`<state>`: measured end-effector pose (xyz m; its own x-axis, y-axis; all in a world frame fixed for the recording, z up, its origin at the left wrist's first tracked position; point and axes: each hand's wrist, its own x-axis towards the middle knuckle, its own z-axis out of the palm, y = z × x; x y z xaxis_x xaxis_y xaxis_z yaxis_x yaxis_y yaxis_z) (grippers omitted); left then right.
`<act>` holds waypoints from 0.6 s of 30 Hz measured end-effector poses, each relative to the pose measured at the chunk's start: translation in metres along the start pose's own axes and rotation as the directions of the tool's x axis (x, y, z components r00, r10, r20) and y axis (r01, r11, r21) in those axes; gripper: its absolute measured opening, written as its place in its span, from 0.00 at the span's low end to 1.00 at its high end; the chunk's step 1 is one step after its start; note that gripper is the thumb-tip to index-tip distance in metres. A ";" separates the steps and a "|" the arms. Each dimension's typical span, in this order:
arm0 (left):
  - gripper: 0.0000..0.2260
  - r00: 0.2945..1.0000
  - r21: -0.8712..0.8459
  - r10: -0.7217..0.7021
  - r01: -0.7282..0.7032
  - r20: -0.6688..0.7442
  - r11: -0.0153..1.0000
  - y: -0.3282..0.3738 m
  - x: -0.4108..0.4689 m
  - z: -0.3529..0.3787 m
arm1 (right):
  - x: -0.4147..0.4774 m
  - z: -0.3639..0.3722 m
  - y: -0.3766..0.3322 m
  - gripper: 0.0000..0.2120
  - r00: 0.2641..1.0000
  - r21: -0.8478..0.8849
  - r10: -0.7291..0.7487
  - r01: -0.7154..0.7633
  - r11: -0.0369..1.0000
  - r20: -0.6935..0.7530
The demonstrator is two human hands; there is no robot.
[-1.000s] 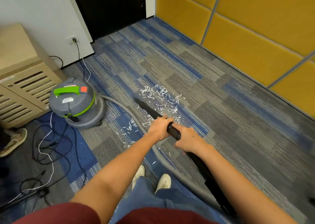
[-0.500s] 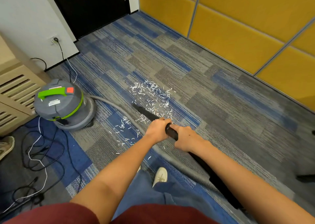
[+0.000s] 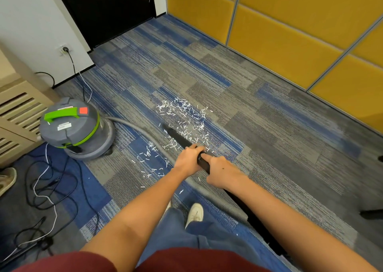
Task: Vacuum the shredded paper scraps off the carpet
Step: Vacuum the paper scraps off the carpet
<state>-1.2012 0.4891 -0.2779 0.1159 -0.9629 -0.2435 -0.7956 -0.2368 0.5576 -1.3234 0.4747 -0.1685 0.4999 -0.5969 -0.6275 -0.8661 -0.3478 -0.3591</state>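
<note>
Both hands grip the black vacuum wand (image 3: 179, 137). The left hand (image 3: 186, 161) holds it forward, fingers (image 3: 195, 147) curled over the tube. The right hand (image 3: 220, 173) holds it just behind, fingers wrapped round it. The wand slopes down to the carpet (image 3: 269, 130), its nozzle tip among the shredded paper scraps (image 3: 183, 112), which lie scattered ahead and to the left of the hands. A grey ribbed hose (image 3: 143, 132) links the wand to the grey-and-green canister vacuum (image 3: 72, 128), which stands to the left near loose cables (image 3: 47, 188).
</note>
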 end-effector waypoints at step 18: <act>0.13 0.997 0.000 0.056 -0.056 0.055 0.998 0.029 -0.002 0.009 | -0.016 0.000 0.023 0.30 0.998 0.035 0.059 -0.058 0.998 -0.015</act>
<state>-1.2294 0.4857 -0.2684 0.0389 -0.9661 -0.2552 -0.8011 -0.1828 0.5700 -1.3510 0.4764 -0.1667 0.4480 -0.6275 -0.6368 -0.8934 -0.2872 -0.3456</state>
